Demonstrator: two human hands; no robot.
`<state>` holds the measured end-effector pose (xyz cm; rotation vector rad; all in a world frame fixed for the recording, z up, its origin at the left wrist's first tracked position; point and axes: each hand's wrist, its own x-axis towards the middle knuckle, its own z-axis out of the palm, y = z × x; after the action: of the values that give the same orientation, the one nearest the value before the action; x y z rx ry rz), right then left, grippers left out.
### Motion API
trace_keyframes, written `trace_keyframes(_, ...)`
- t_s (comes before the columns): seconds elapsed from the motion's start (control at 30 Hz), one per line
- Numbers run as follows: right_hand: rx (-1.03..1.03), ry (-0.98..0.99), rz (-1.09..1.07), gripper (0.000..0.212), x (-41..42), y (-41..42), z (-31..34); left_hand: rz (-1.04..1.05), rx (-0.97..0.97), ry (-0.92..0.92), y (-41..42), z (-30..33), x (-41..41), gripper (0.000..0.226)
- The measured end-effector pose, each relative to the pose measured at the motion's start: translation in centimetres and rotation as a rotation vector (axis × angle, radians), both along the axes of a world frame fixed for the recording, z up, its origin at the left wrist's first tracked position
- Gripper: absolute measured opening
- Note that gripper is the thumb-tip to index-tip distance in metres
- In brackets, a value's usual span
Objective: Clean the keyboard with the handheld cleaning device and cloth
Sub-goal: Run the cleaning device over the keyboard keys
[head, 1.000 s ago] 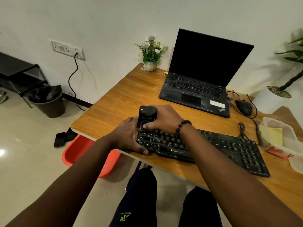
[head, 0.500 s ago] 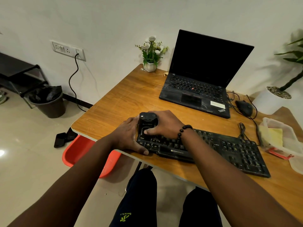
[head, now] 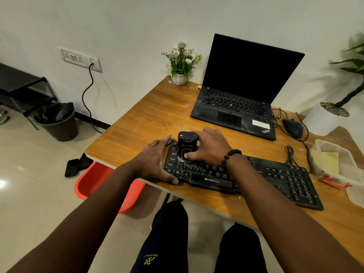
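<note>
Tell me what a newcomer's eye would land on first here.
First, the two hands at the desk's near edge: the right hand grips a black cleaner standing on the keyboard, and the left hand holds the keyboard's left end. Behind them, an open laptop with a dark screen.

right hand [head: 209,147] hides cleaning device [head: 186,143] far side and keys beneath. device underside on keyboard [head: 256,178] unseen. clear container [head: 342,164] and potted plant [head: 334,113] cut by right edge. device label too small to read.
</note>
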<state>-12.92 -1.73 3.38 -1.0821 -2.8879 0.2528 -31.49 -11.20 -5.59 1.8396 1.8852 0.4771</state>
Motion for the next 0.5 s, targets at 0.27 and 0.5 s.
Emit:
trace_keyframes(0.27, -0.066, 0.071, -0.015, 0.048, 0.6, 0.2, -0.2, -0.005, -0.007, 0.005, 0.1, 0.2, 0.1, 0.156)
trace_keyframes(0.5, -0.125, 0.109, -0.078, 0.042, 0.9, 0.5, -1.2, -0.003, -0.021, -0.016, -0.3, 0.3, 0.2, 0.157)
